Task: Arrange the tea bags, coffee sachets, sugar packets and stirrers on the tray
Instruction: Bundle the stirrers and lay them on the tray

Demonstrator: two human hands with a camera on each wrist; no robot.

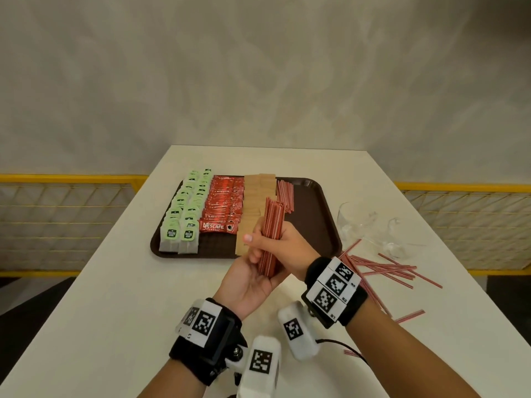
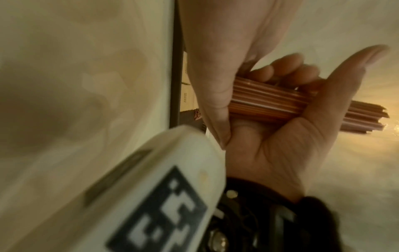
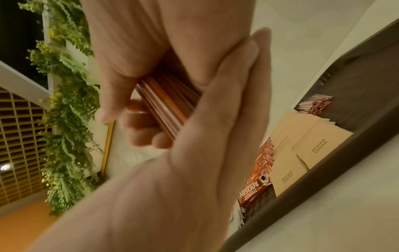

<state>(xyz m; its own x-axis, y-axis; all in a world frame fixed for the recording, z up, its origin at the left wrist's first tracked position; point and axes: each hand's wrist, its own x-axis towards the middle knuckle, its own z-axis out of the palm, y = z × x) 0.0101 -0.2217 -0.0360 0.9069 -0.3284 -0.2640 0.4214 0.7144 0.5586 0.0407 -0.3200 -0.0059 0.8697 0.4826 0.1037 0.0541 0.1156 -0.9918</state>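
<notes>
Hands: the left hand (image 1: 253,278) and the right hand (image 1: 290,248) both grip one bundle of stirrers (image 1: 271,237), fingers curled round it, above the near edge of the tray (image 1: 324,214).
Bundle: it stands nearly upright, tilted slightly toward 1 o'clock; its lower end rests in the left palm.
Tray contents: from 9 o'clock toward 3 o'clock lie two columns of tea bags (image 1: 184,214), coffee sachets (image 1: 224,205), sugar packets (image 1: 253,202), and a short pile of laid stirrers (image 1: 285,196) at the far end.
Open room on tray: a bare brown strip runs along the 3 o'clock side, and bare floor also lies nearer than the pile of laid stirrers.
Counter edges: the counter (image 1: 115,297) narrows toward 12 o'clock; its left and right edges drop off beside yellow railings (image 1: 69,179).
Right of tray: clear glasses (image 1: 356,222) lie at about 2 o'clock, just beyond the tray rim; loose stirrers (image 1: 385,271) lie scattered on the counter at 3 o'clock of the hands.
Left wrist view alone: the bundle (image 2: 267,105) crosses the left palm (image 2: 287,146), with its ragged ends sticking out past the thumb side.
Right wrist view alone: printed sugar packets (image 3: 319,145) lie against the tray's near rim (image 3: 302,196), beside a sachet reading Nescafe Classic; a green plant wall (image 3: 66,110) stands beyond the counter.
</notes>
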